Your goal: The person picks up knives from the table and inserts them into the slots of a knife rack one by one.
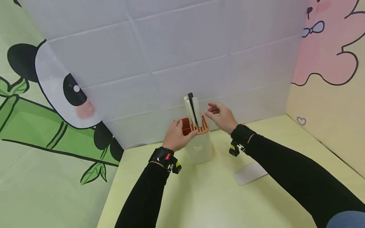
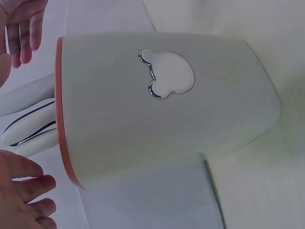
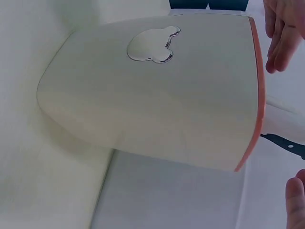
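A pale knife block [image 1: 198,147] with an orange rim and slotted top stands upright on the table. Several white handles [image 1: 188,109] and a black handle [image 1: 191,103] stick up from it. A silver-edged, bear-head-shaped emblem [image 2: 171,74] marks its front. My left hand [image 1: 176,136] is at the block's top left corner, thumb reaching across the front edge; its fingers look loosely extended, and firm contact cannot be made out. To the right of the handles, my right hand [image 1: 220,116] hovers with bent, relaxed fingers and nothing visible in them.
A flat, light-grey rectangular object [image 1: 250,173] lies on the pale yellow table [image 1: 216,202], partly covered by my right forearm. Behind the block rises a white cloth wall [image 1: 182,47]. Cartoon-printed walls stand left and right. Something blue [image 1: 346,219] shows at the lower right corner.
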Demonstrator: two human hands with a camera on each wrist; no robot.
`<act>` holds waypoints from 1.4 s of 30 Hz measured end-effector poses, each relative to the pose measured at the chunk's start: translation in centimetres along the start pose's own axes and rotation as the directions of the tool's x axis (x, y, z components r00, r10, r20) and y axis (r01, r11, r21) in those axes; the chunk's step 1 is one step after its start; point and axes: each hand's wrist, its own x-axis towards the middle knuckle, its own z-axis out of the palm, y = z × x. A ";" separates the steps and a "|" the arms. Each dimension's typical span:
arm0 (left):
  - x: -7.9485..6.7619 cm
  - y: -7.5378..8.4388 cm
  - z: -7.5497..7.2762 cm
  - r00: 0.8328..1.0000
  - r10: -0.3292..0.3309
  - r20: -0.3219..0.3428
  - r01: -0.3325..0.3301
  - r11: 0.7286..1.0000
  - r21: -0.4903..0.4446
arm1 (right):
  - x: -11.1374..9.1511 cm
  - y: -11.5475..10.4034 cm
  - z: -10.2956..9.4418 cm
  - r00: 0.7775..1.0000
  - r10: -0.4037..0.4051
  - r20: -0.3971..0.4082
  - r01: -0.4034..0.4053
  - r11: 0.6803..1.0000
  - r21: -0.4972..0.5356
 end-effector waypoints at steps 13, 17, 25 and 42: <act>-3.2 -2.8 -2.4 0.996 -0.084 0.024 0.083 0.996 0.016 | -1.1 1.8 -7.3 0.999 -0.003 -0.036 -0.001 0.993 -0.115; -4.9 -3.4 -2.5 0.996 -0.089 -0.002 0.089 0.996 -0.006 | -2.0 3.3 -9.4 0.998 0.019 -0.067 -0.029 0.987 -0.157; -8.1 -3.5 -1.8 0.996 -0.057 -0.061 0.057 0.998 0.004 | -5.1 4.8 -13.7 0.993 0.050 -0.106 -0.073 0.971 -0.225; -14.8 -6.7 1.7 0.979 -0.150 -0.138 0.147 0.989 -0.031 | -10.8 9.8 -19.1 0.990 0.098 0.098 -0.048 0.905 -0.423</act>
